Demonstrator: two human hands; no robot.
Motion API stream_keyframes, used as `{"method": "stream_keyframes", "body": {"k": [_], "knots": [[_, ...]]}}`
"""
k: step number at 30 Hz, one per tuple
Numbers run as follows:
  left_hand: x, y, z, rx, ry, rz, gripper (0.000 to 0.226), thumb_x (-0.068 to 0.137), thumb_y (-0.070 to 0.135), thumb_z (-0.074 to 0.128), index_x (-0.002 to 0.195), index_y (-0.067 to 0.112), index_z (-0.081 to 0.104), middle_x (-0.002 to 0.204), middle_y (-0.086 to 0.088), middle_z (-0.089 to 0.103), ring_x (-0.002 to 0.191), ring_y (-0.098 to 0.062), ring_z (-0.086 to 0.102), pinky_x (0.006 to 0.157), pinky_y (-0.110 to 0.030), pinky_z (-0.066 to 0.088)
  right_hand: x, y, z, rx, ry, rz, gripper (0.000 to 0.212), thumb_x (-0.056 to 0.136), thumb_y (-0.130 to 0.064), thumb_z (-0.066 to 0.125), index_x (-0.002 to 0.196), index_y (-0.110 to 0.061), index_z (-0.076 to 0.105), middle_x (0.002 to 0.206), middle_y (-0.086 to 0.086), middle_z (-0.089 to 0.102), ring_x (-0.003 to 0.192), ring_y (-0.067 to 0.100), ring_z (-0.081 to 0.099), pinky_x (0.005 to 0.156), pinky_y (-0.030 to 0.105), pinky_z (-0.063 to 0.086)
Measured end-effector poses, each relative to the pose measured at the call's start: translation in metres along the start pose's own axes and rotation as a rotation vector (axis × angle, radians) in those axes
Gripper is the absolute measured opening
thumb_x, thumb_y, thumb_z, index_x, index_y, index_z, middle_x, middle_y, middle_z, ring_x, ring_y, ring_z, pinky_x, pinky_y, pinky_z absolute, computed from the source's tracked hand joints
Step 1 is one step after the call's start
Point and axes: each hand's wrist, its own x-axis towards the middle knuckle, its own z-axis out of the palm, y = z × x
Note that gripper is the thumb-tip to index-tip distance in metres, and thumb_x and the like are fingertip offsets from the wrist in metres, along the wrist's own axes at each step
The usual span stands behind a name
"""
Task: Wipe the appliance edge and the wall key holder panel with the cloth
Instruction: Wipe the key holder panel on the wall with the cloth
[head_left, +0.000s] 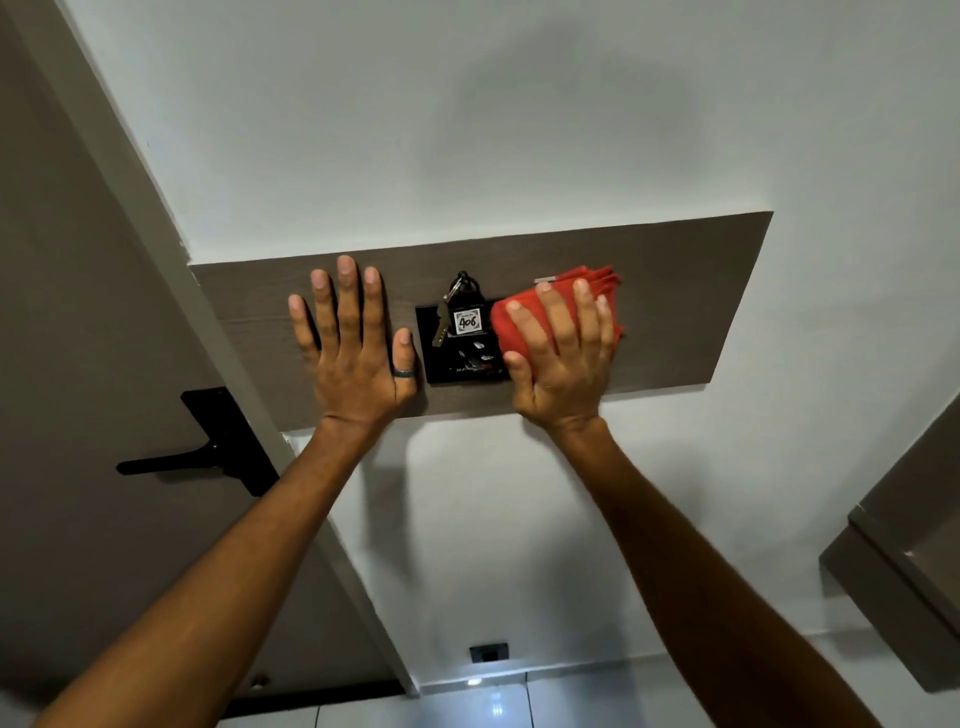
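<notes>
A long brown wood-grain key holder panel is fixed to the white wall. A black holder plate sits at its middle, with a key and a tag marked 406 hanging on it. My right hand presses a folded red cloth flat against the panel just right of the black plate. My left hand lies flat on the panel left of the plate, fingers spread, a dark ring on the thumb. No appliance can be made out.
A brown door with a black lever handle stands at the left beside its pale frame. A dark wall socket sits low on the wall. A brown cabinet edge juts in at the right. Glossy tiled floor shows below.
</notes>
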Motion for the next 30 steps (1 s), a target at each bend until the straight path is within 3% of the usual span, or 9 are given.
{"method": "stream_keyframes", "body": {"k": [2, 4, 8, 15, 20, 24, 25, 28, 30], "knots": [[0.002, 0.001, -0.003, 0.003, -0.009, 0.005, 0.065, 0.103, 0.037, 0.034, 0.158, 0.004, 0.027, 0.159, -0.023, 0.036, 0.157, -0.028, 0.002, 0.127, -0.053, 0.005, 0.001, -0.019, 0.0, -0.003, 0.044, 0.248, 0.045, 0.106, -0.043, 0.036, 0.139, -0.023, 0.057, 0.146, 0.012, 0.057, 0.144, 0.04, 0.04, 0.124, 0.056, 0.028], [0.003, 0.004, -0.004, 0.007, -0.012, 0.013, 0.064, 0.102, 0.036, 0.035, 0.156, 0.002, 0.032, 0.157, -0.025, 0.038, 0.155, -0.035, 0.014, 0.126, -0.056, 0.009, 0.001, -0.039, 0.004, 0.0, 0.046, 0.326, 0.046, 0.106, -0.043, 0.036, 0.14, -0.022, 0.057, 0.148, 0.012, 0.056, 0.146, 0.041, 0.038, 0.124, 0.058, 0.029], [0.001, 0.004, -0.003, 0.009, -0.01, 0.016, 0.064, 0.102, 0.035, 0.036, 0.156, 0.001, 0.03, 0.158, -0.026, 0.037, 0.152, -0.04, 0.019, 0.126, -0.056, 0.008, 0.012, -0.013, 0.006, 0.003, 0.007, 0.022, 0.046, 0.105, -0.043, 0.042, 0.146, -0.027, 0.054, 0.152, 0.006, 0.052, 0.149, 0.036, 0.036, 0.126, 0.056, 0.026], [0.003, 0.001, -0.004, 0.019, -0.008, 0.016, 0.065, 0.103, 0.036, 0.034, 0.157, 0.002, 0.027, 0.158, -0.024, 0.035, 0.156, -0.036, 0.011, 0.126, -0.056, 0.008, -0.03, -0.003, 0.003, -0.012, 0.034, 0.017, 0.04, 0.106, -0.043, 0.038, 0.137, -0.023, 0.054, 0.145, 0.01, 0.048, 0.14, 0.042, 0.039, 0.127, 0.054, 0.024], [0.001, 0.001, 0.0, 0.009, 0.015, 0.034, 0.066, 0.104, 0.038, 0.031, 0.16, 0.007, 0.018, 0.168, -0.007, 0.009, 0.158, -0.027, -0.002, 0.128, -0.053, 0.004, -0.016, -0.011, 0.007, -0.034, 0.032, 0.032, 0.043, 0.105, -0.041, 0.043, 0.142, -0.024, 0.055, 0.15, 0.007, 0.05, 0.145, 0.039, 0.039, 0.126, 0.056, 0.028], [-0.002, -0.001, 0.002, 0.011, 0.022, 0.035, 0.066, 0.104, 0.038, 0.032, 0.161, 0.008, 0.018, 0.168, -0.007, 0.009, 0.158, -0.027, -0.002, 0.128, -0.052, 0.002, -0.012, 0.017, 0.006, -0.021, 0.045, -0.182, 0.043, 0.105, -0.043, 0.038, 0.139, -0.022, 0.057, 0.145, 0.007, 0.053, 0.142, 0.039, 0.041, 0.123, 0.055, 0.032], [0.0, -0.001, 0.002, 0.012, 0.019, 0.031, 0.066, 0.104, 0.038, 0.031, 0.161, 0.008, 0.017, 0.168, -0.007, 0.008, 0.158, -0.027, -0.002, 0.128, -0.053, 0.003, -0.013, 0.023, 0.006, -0.031, 0.046, -0.167, 0.043, 0.106, -0.043, 0.037, 0.137, -0.022, 0.057, 0.144, 0.008, 0.053, 0.142, 0.039, 0.041, 0.124, 0.054, 0.03], [0.0, 0.0, 0.002, 0.018, 0.023, 0.019, 0.066, 0.103, 0.038, 0.033, 0.16, 0.007, 0.02, 0.165, -0.014, 0.024, 0.158, -0.028, 0.001, 0.128, -0.053, 0.005, -0.022, -0.004, 0.012, -0.055, 0.117, 0.134, 0.041, 0.107, -0.041, 0.035, 0.135, -0.02, 0.056, 0.142, 0.008, 0.053, 0.143, 0.037, 0.039, 0.127, 0.051, 0.025], [-0.001, 0.0, 0.002, 0.026, 0.016, 0.023, 0.066, 0.103, 0.038, 0.034, 0.16, 0.007, 0.021, 0.163, -0.017, 0.028, 0.158, -0.028, 0.002, 0.128, -0.053, 0.005, -0.026, -0.02, 0.013, -0.033, 0.111, 0.181, 0.041, 0.107, -0.041, 0.036, 0.136, -0.02, 0.055, 0.143, 0.008, 0.052, 0.143, 0.038, 0.04, 0.127, 0.052, 0.026]]}}
